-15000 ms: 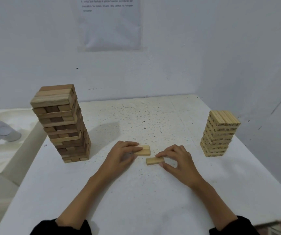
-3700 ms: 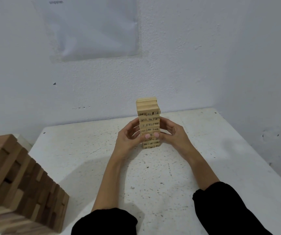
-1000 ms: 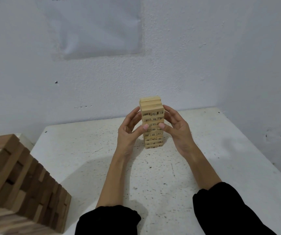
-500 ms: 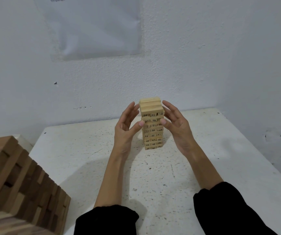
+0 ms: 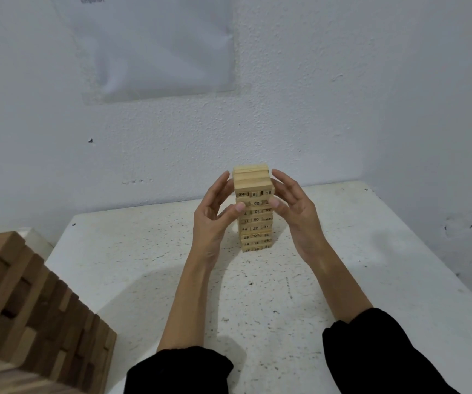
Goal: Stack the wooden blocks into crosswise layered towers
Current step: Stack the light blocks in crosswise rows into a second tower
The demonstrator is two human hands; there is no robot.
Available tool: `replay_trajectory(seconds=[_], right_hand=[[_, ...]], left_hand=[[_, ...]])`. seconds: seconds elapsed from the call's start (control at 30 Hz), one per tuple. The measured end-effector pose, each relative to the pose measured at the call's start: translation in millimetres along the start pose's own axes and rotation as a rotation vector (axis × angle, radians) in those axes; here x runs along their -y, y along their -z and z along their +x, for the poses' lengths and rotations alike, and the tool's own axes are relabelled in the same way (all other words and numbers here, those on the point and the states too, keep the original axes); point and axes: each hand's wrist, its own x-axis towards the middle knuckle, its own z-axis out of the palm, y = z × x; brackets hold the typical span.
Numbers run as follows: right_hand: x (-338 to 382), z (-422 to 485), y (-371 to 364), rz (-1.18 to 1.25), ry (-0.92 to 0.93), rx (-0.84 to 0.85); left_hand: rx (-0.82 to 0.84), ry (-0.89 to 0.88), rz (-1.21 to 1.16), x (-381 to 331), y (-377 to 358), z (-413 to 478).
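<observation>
A small tower of pale numbered wooden blocks stands upright in crosswise layers at the middle of the white table. My left hand flanks its left side and my right hand flanks its right side, both near the upper layers. The fingers of both hands are nearly straight beside the top blocks. Both thumbs lie against the tower's front face. Neither hand grips a block. Whether the fingertips touch the tower's sides is unclear.
A larger tower of darker wooden blocks looms close at the lower left, partly cut off by the frame. A white wall with a taped paper sheet stands right behind the table; another wall closes the right side.
My hands let go of their clasp on the tower's upper part and the fingers straightened beside it. The tower has stayed in place.
</observation>
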Motion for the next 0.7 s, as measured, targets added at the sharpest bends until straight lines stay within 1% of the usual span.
replay_trajectory(seconds=[0.13,0.2,0.27,0.37,0.43,0.53,0.63,0.7], right_hand=[[18.6,-3.7,-7.8,-0.09,-0.023,-0.07],[31.7,-3.1,-10.8,-0.075,-0.081,-0.126],[43.5,-2.5,-13.1,-0.059,-0.152,-0.146],[53.6,-3.1,-19.2,-0.045,-0.233,-0.107],[55.1,-4.5,-24.0,-0.038,-0.282,-0.07],[55.8,-6.7,-28.6,-0.023,-0.322,-0.035],[60.1,-8.8,-31.3,-0.008,-0.34,-0.011],[63.0,-9.4,-32.7,-0.013,-0.344,0.002]], left_hand=[[-0.006,0.086,0.096,-21.9,-1.6,-1.3],[-0.004,0.15,0.082,-38.0,-1.2,-2.4],[0.02,0.205,0.082,-52.0,-3.3,-4.6],[0.051,0.266,0.113,-69.3,-11.6,-6.7],[0.104,0.288,0.109,-71.8,-21.4,-10.1],[0.193,0.257,0.098,-71.7,-38.4,-16.9],[0.223,0.227,0.125,-69.9,-47.6,-17.7],[0.223,0.235,0.083,-69.5,-45.6,-15.1]])
